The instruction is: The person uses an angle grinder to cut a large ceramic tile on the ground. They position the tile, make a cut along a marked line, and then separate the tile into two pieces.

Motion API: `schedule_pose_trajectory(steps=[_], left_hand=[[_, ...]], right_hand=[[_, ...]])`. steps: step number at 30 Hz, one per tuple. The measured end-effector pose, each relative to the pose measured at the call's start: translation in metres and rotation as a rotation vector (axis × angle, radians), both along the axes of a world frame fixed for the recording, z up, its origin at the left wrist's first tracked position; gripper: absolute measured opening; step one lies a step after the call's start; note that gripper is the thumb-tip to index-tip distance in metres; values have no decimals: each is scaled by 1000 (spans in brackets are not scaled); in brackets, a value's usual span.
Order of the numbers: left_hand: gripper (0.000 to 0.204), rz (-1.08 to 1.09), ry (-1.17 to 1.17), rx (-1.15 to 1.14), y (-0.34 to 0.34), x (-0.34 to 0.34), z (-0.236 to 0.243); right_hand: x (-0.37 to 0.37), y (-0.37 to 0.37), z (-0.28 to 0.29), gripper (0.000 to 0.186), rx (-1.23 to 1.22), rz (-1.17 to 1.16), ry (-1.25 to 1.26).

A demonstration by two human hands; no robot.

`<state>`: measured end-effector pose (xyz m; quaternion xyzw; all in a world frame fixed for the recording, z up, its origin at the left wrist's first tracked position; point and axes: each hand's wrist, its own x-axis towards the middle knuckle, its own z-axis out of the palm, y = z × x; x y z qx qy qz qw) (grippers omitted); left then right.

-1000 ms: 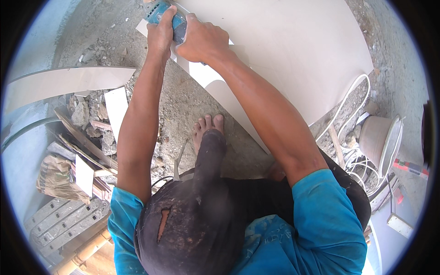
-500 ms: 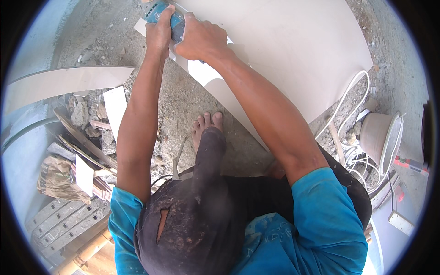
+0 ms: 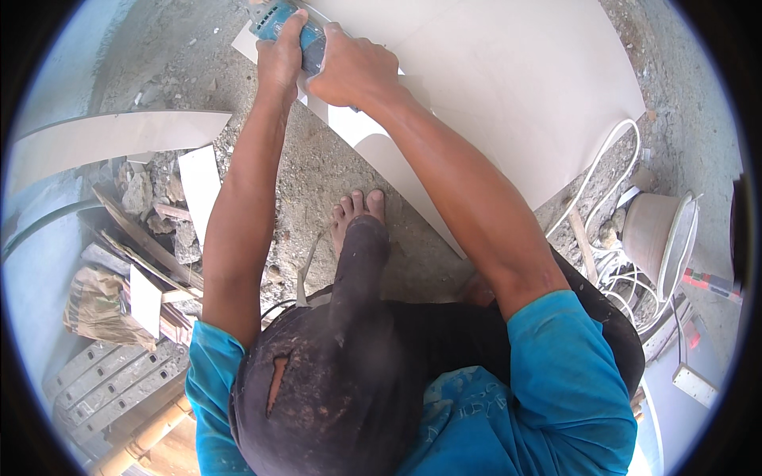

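At the top left of the head view, both hands are closed on a teal and dark handheld power tool (image 3: 277,21), which looks like an angle grinder. My left hand (image 3: 281,57) wraps its vented rear part, thumb along the top. My right hand (image 3: 355,66) grips the dark front part from the right. The tool sits at the left edge of a large off-white slab (image 3: 508,87), like a big tile, lying on the rough ground. Its working end is hidden behind my right hand.
My bare foot (image 3: 359,211) stands close to the slab's edge. Rubble and broken boards (image 3: 151,230) lie at left, below a long curved-looking pale strip (image 3: 135,135). A bucket (image 3: 652,236) and looped white cable (image 3: 607,155) are at right. A metal ladder-like piece (image 3: 119,389) lies lower left.
Both hands and the power tool have shifted very slightly right along the slab's edge. The grip is the same, and the slab has not visibly moved.
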<state>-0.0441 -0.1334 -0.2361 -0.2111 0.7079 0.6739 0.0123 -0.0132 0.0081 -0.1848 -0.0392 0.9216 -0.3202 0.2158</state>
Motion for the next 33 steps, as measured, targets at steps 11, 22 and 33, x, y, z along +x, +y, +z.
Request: schedule_pose_trajectory(steps=[11,22,33], left_hand=[[53,13,-22,-33,6,5,5],[51,14,-27,-23,13,10,8],[56,8,-47,-14,21,21,10]], right_hand=[[3,4,2,63,-11,-6,-14],[7,7,-1,63,6,-6,4],[19,16,5,61,0,-7,-17]])
